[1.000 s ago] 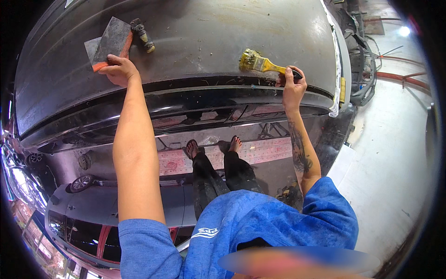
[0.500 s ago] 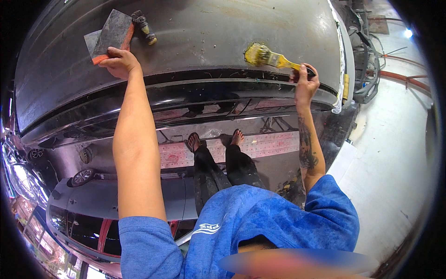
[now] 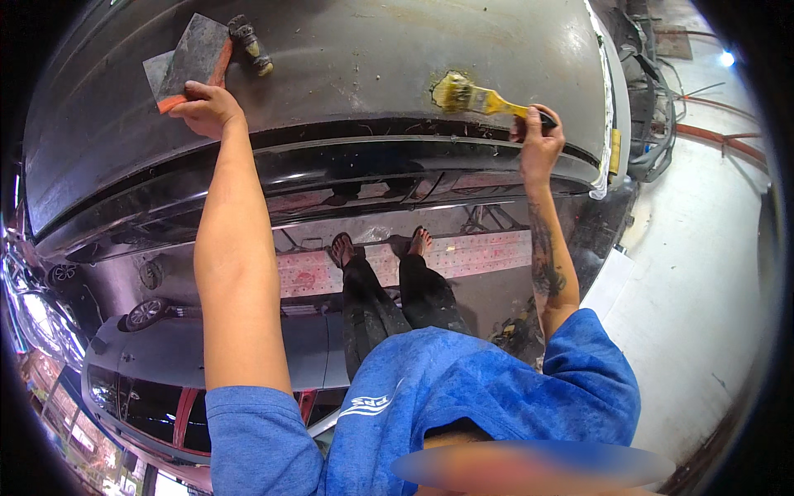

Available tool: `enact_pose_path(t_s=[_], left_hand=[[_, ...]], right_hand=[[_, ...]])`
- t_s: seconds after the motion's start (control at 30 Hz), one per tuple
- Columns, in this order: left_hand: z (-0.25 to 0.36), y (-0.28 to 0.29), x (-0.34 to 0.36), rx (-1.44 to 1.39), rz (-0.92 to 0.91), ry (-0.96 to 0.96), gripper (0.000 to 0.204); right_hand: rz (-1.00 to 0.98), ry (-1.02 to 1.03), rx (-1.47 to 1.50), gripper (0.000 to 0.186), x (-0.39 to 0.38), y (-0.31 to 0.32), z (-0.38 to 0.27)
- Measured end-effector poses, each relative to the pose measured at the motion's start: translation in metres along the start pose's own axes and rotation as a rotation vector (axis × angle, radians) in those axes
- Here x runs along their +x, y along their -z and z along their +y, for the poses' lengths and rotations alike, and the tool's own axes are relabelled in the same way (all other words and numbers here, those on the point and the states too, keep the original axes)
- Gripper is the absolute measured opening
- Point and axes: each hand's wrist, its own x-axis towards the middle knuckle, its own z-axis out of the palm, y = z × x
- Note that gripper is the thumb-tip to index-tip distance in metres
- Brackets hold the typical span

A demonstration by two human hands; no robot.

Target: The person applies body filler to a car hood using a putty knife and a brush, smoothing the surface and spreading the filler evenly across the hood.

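Note:
My left hand [image 3: 207, 107] grips two flat metal spreaders with orange edges [image 3: 194, 54] at the upper left, over a dull grey car panel [image 3: 347, 58]. Just right of them lies a small, grimy, dark and cream cylindrical object [image 3: 250, 43], too unclear to name. My right hand [image 3: 539, 140] holds a yellow paintbrush [image 3: 496, 103] by its dark-tipped handle. Its messy yellowish bristles rest on the panel in a small wet patch [image 3: 442, 87]. The panel’s front edge has a glossy black trim strip [image 3: 372, 149] below both hands.
My sandalled feet [image 3: 380, 248] stand by a pink perforated plank [image 3: 471, 269]. A grey car [image 3: 169, 339] is behind me. Right of the panel are stripped dark frame parts [image 3: 645, 132], red metal bars [image 3: 711, 139] and white flooring [image 3: 695, 289]; masking material [image 3: 600, 107] lines the panel's right edge.
The brush and my right hand have moved rightward from a second ago, and a wet yellowish patch now shows around the bristles. My left hand has shifted slightly up and left with the spreaders.

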Motion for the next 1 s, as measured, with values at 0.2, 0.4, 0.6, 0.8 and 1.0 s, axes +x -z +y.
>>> enact_pose_path(t_s=[0.2,0.4,0.6,0.8,1.0], left_hand=[[-0.001,0.000,0.000,0.038,-0.001,0.009,0.050],[0.001,0.000,0.000,0.038,0.003,0.017,0.055],[0.001,0.003,-0.001,0.000,-0.070,0.070,0.060],[0.004,0.003,-0.001,0.002,-0.035,0.028,0.056],[0.006,0.004,-0.002,0.032,-0.013,0.032,0.047]], right_hand=[[-0.001,0.067,0.131,0.017,0.010,-0.009,-0.005],[-0.111,0.029,0.113,0.017,-0.007,-0.005,0.011],[0.005,0.072,0.046,0.018,0.024,0.039,0.001],[-0.046,0.120,0.104,0.018,0.021,0.009,-0.002],[0.001,0.110,-0.047,0.016,0.025,0.025,-0.010]])
